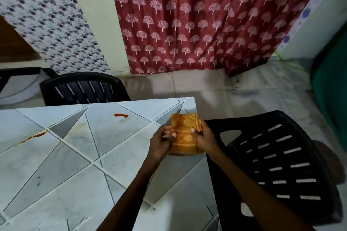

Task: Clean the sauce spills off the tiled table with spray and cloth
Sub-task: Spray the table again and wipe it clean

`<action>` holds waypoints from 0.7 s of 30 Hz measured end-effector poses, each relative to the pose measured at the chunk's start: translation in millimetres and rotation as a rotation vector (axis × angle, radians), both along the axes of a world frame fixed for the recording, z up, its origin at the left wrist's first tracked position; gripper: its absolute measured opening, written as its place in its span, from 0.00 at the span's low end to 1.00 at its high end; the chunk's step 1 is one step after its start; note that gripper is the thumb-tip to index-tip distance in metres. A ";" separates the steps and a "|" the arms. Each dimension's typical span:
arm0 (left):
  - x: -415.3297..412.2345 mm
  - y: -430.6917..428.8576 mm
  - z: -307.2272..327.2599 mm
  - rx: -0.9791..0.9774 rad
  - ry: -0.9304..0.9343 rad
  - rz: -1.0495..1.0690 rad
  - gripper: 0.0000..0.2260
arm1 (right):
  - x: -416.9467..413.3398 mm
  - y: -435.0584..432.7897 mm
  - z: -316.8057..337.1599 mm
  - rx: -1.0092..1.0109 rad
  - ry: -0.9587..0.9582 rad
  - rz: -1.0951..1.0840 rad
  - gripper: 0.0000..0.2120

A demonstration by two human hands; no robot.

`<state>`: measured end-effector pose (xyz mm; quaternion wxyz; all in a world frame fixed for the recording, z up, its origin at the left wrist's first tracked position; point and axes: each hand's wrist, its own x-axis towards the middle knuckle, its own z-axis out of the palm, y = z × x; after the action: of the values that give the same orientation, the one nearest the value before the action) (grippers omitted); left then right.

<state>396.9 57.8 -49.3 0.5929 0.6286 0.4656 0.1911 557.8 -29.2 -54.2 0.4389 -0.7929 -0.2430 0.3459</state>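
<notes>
A folded orange patterned cloth (185, 133) is held over the far right corner of the white tiled table (75, 165). My left hand (162, 141) grips its left edge and my right hand (203, 137) grips its right edge. A red sauce spill (121, 115) lies on the tiles near the far edge. A second, longer red smear (33, 137) runs along a grout line at the left. No spray bottle is in view.
A black slatted plastic chair (281, 165) stands tight against the table's right side. Another black chair (82, 90) sits behind the far edge. A red tree-print curtain (197, 20) hangs beyond, and a green object (332, 88) is at the far right.
</notes>
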 end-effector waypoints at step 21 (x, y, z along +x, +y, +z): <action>16.9 134.4 -107.2 0.848 0.567 -0.397 0.27 | 34.9 125.7 -89.6 -0.282 -0.990 0.395 0.34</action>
<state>413.8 192.2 -156.5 0.1635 0.9153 0.3616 0.0696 592.7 96.5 -143.9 0.0883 -0.8513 -0.5159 0.0368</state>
